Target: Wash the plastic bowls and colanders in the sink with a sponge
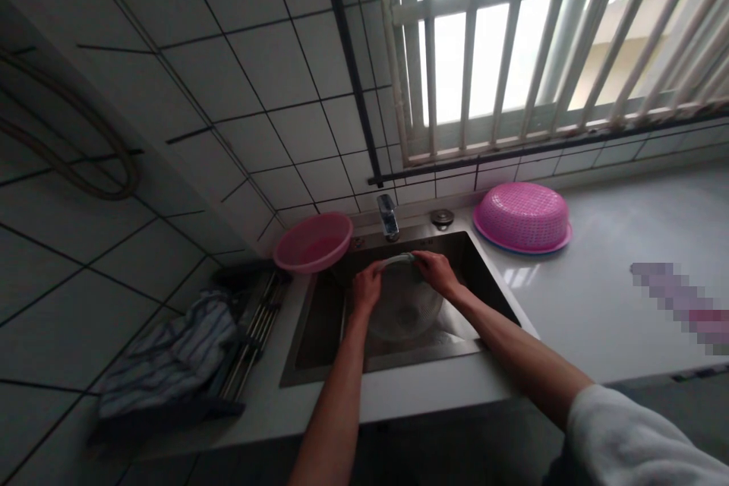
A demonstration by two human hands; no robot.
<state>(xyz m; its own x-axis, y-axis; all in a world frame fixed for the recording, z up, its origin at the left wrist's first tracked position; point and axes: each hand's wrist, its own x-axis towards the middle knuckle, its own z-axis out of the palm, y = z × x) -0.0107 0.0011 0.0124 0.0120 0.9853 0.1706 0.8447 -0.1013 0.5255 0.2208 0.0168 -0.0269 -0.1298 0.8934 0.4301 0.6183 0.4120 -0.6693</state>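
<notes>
Both hands are over the sink, above a round, see-through basin or colander standing in it. A pale, slightly curved strip, greenish toward its right end, stretches between them. Whether it is a long vegetable or part of the basin's rim, I cannot tell. My left hand has its fingers closed on the left end. At the right end, the bent fingers of my right hand close on the greenish part. The faucet rises just behind the hands.
A pink basin rests at the sink's back left corner. On the right counter sits an upturned pink basket. A metal drain strainer lies behind the sink. To the left are a metal rack and a striped cloth.
</notes>
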